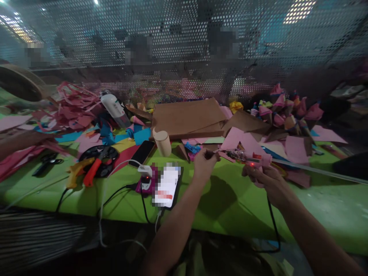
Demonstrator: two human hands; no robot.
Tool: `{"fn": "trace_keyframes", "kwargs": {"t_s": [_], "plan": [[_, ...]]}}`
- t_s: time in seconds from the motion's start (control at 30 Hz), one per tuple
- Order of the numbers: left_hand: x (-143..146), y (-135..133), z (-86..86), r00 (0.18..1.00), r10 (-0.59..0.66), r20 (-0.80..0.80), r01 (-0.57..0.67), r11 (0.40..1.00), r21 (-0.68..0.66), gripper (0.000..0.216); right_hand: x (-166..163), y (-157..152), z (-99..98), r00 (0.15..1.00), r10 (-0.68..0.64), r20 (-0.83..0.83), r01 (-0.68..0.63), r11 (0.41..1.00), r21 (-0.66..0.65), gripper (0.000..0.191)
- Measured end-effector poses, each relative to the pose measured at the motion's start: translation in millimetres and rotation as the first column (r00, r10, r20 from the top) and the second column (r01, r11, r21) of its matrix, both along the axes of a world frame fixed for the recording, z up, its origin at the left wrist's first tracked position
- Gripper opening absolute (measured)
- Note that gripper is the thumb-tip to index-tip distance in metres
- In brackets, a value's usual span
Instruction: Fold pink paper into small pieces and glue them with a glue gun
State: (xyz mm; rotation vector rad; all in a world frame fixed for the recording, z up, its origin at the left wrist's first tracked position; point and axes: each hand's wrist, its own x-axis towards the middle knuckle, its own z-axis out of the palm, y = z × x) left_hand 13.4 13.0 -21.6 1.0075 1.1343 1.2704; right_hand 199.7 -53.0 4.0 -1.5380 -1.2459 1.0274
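Observation:
My right hand (266, 180) is closed round a pink glue gun (253, 158) with a small red light, its nozzle pointing left and its black cord hanging below. My left hand (204, 164) is pinched shut on a small brown paper piece (215, 155) just in front of the nozzle. Both hands hover over the green table cover (224, 203). Pink paper sheets (241, 140) lie right behind them.
A phone (167, 186) with cables lies left of my hands, a dark phone (142, 152) and a brown paper roll (162, 142) behind it. Further left are red-handled pliers (96, 166), a yellow glue gun (76, 172) and black scissors (47, 161). Brown cardboard (186, 117) and several paper cones (287, 111) sit at the back.

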Motion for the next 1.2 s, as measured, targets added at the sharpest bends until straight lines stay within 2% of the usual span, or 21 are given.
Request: {"fn": "trace_keyframes", "kwargs": {"t_s": [0.2, 0.47, 1.2], "plan": [[0, 0, 2.1, 0.999, -0.01, 0.035, 0.011, 1.0, -0.029, 0.019, -4, 1, 0.9, 1.0, 0.019, 0.004, -0.019, 1.0, 0.014, 0.062], [-2, -2, 5.1, 0.999, -0.021, 0.044, 0.021, 1.0, -0.007, 0.021, 6, 2, -7.6, 0.999, -0.013, 0.037, 0.011, 0.999, 0.039, 0.055], [-3, -4, 10.8, 0.994, -0.026, 0.103, 0.026, 1.0, 0.0, 0.025, 4, 0, -6.0, 1.0, -0.009, 0.016, 0.009, 0.999, 0.038, 0.051]]}}
